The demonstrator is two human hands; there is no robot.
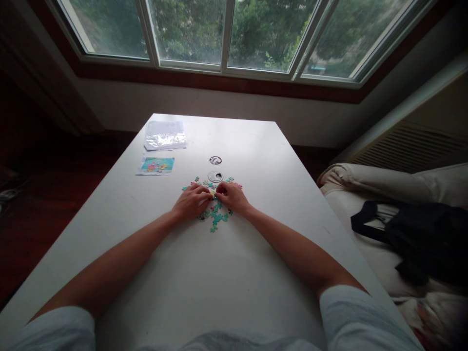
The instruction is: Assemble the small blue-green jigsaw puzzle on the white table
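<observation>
Small turquoise, yellow and pink jigsaw puzzle pieces (216, 217) lie in a loose spread on the white table (219, 273). My left hand (192, 200) rests over the left side of the spread, thumb and fingertips drawn together. From the right, my right hand (232, 196) meets it, its fingers pinched close to the left fingertips. A bit of yellow and green puzzle piece shows between the two hands; my fingers hide most of it. Just beyond them is a round black-and-white printed disc (215, 176).
Farther back lies a second round printed disc (215, 160). At the left are a small picture card (157, 166) with cartoon figures and a clear plastic sleeve (165, 135). A cream sofa (365, 180) with a dark bag (427, 234) stands right of the table.
</observation>
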